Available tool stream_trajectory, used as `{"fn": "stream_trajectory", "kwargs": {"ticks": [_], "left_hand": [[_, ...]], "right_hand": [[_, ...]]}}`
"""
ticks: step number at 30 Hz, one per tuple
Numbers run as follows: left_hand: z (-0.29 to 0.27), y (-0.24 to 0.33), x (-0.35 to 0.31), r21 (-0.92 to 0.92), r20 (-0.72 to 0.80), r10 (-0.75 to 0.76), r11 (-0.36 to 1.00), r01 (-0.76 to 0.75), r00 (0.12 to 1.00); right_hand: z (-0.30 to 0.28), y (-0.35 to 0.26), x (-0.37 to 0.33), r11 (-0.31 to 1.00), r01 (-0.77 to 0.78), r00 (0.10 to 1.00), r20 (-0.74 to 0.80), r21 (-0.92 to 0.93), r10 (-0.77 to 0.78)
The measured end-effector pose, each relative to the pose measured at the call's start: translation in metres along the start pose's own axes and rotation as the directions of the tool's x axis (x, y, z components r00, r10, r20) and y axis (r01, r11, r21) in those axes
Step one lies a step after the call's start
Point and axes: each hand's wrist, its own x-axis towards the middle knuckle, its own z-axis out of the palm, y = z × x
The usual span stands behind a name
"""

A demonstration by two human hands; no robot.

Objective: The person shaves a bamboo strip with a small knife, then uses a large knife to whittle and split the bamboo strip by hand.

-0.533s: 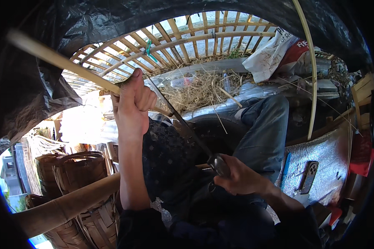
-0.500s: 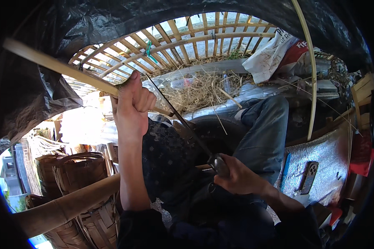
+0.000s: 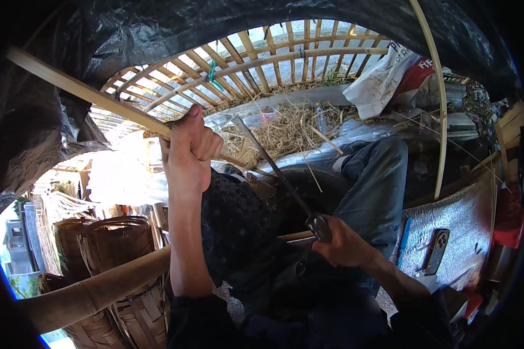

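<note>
My left hand (image 3: 187, 148), raised left of the middle, is closed round a pale bamboo strip (image 3: 90, 90). The strip slants up to the far left, and a thinner end shows past my knuckles. Low on the right, my right hand (image 3: 344, 241) grips the dark handle of a long narrow knife (image 3: 276, 173). Its blade points up and left, with the tip near the straw and apart from the strip. Beneath the blade are my bent knee in jeans (image 3: 375, 186) and a dark patterned cloth (image 3: 239, 203) over my other leg.
Woven baskets (image 3: 116, 244) stand at the left behind a thick bamboo pole (image 3: 99, 288). Ahead are straw shavings (image 3: 268, 136), a plastic bottle (image 3: 321, 119) and a slatted bamboo fence (image 3: 297, 55). A phone (image 3: 436, 251) lies on a silvery mat (image 3: 463, 232) at the right. Black sheeting (image 3: 157, 29) hangs overhead.
My right hand has moved slightly right with the knife, and the blade tip has shifted right, away from my left hand. My left hand still holds the strip, almost in place.
</note>
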Motion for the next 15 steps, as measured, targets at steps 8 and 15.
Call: {"fn": "stream_trajectory", "kwargs": {"ticks": [8,15], "left_hand": [[0.014,0.0,0.005,0.077,-0.011,0.035,0.996,-0.034,0.999],[0.022,-0.003,0.004,0.145,-0.045,0.039,0.989,-0.032,0.998]], "right_hand": [[0.009,-0.03,-0.016,0.937,0.299,0.954,-0.096,0.181,-0.285],[0.008,-0.036,0.0,0.982,0.046,0.992,0.111,0.183,-0.067]]}}
